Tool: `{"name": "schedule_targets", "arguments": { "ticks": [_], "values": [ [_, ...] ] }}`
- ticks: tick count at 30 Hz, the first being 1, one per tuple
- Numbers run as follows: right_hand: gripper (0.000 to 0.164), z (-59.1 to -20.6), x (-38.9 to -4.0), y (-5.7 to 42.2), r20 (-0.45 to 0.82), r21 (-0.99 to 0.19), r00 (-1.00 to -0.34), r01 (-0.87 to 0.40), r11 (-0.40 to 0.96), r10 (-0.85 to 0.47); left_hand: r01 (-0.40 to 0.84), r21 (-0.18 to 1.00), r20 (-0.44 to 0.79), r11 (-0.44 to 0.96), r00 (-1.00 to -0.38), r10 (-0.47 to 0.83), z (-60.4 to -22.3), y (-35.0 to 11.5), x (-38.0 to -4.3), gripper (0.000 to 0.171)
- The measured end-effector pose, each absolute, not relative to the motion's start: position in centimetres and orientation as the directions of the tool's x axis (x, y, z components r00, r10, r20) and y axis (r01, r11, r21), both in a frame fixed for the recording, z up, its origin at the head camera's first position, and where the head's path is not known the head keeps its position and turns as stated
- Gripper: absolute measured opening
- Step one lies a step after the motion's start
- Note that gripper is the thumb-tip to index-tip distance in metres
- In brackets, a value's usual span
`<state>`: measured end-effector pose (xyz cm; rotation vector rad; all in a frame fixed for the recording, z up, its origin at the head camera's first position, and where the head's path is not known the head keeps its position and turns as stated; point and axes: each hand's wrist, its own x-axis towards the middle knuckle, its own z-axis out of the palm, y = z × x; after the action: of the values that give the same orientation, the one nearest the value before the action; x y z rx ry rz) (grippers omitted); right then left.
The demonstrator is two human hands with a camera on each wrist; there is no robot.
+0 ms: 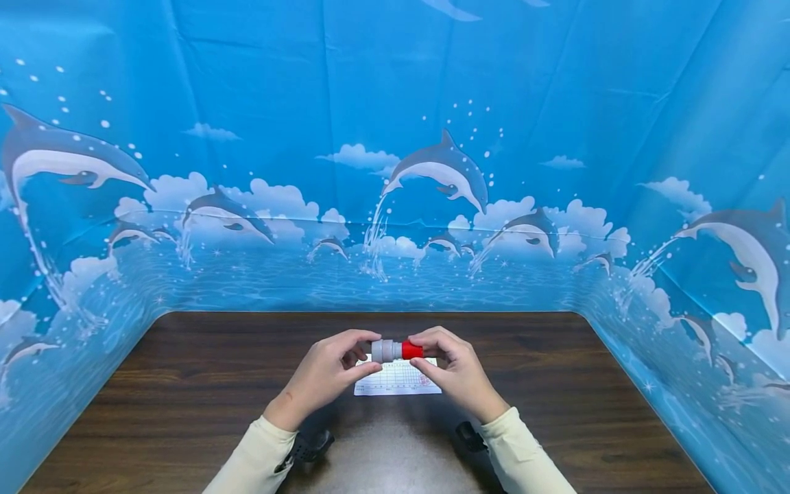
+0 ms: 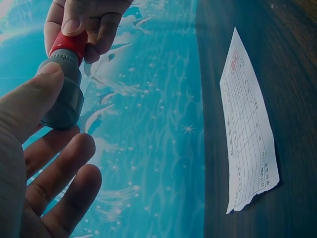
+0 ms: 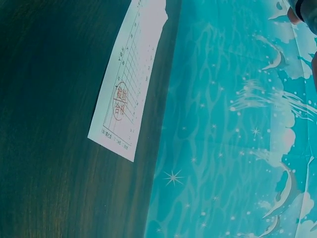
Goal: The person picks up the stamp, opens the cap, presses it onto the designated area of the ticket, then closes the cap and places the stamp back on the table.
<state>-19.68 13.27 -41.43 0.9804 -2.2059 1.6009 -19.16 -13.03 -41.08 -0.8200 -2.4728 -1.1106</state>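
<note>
A stamp [image 1: 386,350] with a grey body and a red end piece [image 1: 412,350] is held level above the table. My left hand [image 1: 324,377] pinches the grey body between thumb and fingers. At the other end, my right hand [image 1: 458,367] grips the red piece with thumb and fingertips. The left wrist view shows the ribbed grey collar [image 2: 65,55] meeting the red part. Below the hands lies a white printed slip [image 1: 395,384] with a grid. Its red round stamp mark [image 3: 120,101] shows in the right wrist view, where only the edge of the grip appears at upper right.
The dark wooden table [image 1: 204,384] has rounded far corners. A blue curtain [image 1: 278,103] printed with dolphins and clouds surrounds its back and sides. Black straps with small devices [image 1: 311,446] sit on both wrists, over cream sleeves [image 1: 253,456].
</note>
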Motion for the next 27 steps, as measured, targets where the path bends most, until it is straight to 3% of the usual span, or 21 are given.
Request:
{"name": "schedule_targets", "arguments": {
  "ticks": [27],
  "values": [
    [0.037,-41.47,-19.53,13.08,0.513,-0.778,-0.751,-0.612,0.145,-0.415,0.629,0.568,0.482,0.531,-0.777,0.405,-40.61,-12.68,-18.83,0.046]
  ]
}}
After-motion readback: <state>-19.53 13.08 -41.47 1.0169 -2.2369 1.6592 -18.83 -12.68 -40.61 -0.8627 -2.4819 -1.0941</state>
